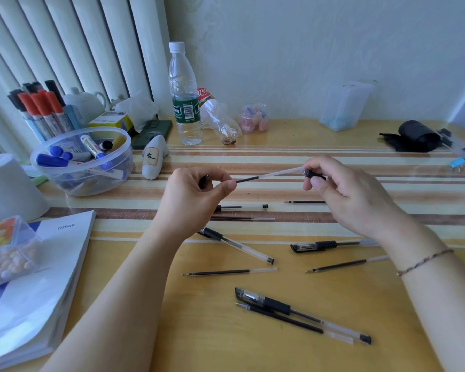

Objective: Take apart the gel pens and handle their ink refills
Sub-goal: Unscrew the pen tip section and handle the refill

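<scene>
1. While the person is working above the table [253,345], the left hand [196,194] is pinching the dark end of an ink refill [269,175] between thumb and fingers, and the right hand [341,191] is gripping a black pen piece [313,174] at the refill's pale end.
2. Lying at five o'clock from the hands, one capped pen [301,312] is waiting beside a loose refill [293,322]; another pen [330,245] is sitting at four o'clock.
3. Bare refills [230,272] are resting at six o'clock, so the job is looking roughly half finished.
4. Standing at eleven o'clock, a water bottle [184,95] is catching the light.
</scene>
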The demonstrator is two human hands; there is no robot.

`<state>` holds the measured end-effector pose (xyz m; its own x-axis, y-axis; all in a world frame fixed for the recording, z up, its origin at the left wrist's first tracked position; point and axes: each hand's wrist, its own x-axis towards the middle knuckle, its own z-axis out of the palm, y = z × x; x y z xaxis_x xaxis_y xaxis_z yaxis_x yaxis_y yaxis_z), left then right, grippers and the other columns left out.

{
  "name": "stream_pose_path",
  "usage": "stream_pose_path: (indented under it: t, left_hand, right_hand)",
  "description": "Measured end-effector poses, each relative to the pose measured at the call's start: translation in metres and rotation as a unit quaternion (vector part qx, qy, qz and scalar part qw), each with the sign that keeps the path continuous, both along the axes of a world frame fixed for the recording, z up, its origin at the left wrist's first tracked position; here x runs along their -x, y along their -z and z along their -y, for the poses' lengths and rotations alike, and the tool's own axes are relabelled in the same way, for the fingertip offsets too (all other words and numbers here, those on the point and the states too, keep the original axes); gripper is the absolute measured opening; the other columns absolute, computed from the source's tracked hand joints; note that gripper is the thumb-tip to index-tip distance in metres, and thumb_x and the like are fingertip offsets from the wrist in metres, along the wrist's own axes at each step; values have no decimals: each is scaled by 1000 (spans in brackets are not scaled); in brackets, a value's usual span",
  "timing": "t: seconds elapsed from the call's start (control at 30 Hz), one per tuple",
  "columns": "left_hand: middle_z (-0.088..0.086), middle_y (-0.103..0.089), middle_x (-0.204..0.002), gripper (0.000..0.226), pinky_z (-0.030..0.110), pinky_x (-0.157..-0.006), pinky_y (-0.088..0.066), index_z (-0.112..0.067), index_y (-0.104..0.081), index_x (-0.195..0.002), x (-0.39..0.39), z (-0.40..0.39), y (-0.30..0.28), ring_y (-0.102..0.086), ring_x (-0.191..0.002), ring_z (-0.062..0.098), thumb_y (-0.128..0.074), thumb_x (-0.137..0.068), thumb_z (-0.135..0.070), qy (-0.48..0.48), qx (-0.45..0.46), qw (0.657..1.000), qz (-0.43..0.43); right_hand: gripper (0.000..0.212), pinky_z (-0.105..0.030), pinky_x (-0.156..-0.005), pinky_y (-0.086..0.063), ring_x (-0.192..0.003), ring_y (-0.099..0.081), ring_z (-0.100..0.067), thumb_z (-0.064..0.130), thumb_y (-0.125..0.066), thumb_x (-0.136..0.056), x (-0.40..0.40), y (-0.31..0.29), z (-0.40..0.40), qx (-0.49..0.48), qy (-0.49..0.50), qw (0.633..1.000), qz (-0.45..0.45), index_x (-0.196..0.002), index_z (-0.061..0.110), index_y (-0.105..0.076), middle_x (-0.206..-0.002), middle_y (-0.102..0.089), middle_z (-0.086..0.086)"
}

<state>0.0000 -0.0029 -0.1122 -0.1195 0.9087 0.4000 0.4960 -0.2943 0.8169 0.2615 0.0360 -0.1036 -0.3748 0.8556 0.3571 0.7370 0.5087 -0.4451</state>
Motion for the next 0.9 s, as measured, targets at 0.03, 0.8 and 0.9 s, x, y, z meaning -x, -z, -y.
stream_pose_path:
  t: [0.03, 0.8, 0.9]
  left_hand:
    - [-12, -37, -40, 7, 13, -44, -32, -18, -72, -79, 0, 0, 0, -34, -38, 6, -73, -84, -22, -1, -1, 1000, 1]
    - [-12, -39, -38, 7, 13, -44, -31, -17, -72, -80, -1, 1, -1, -35, -38, 6, -73, -84, -23, -1, 5, 1000, -15]
    - [-12, -40, -38, 8, 13, -44, -31, -20, -71, -77, 0, 1, 0, -35, -37, 6, -73, -84, -23, -10, 12, 999, -39]
  right_hand:
    - [17, -35, -68, -46, -79, -58, -9, 25, -42, -96, 0, 0, 0, -1, 1, 1000, -2, -107, 36, -50, -90, -65, 21]
    - [19, -31, -63, -38, -72, -52, 0, 21, -43, -96, -2, -2, 0, -2, -8, 999, -32, -103, 36, -52, -87, -65, 19]
    - [19, -33, -64, -44, -71, -53, -4, 21, -45, -95, -2, -2, 1, -24, -5, 999, -24, -104, 34, -55, -87, -65, 18]
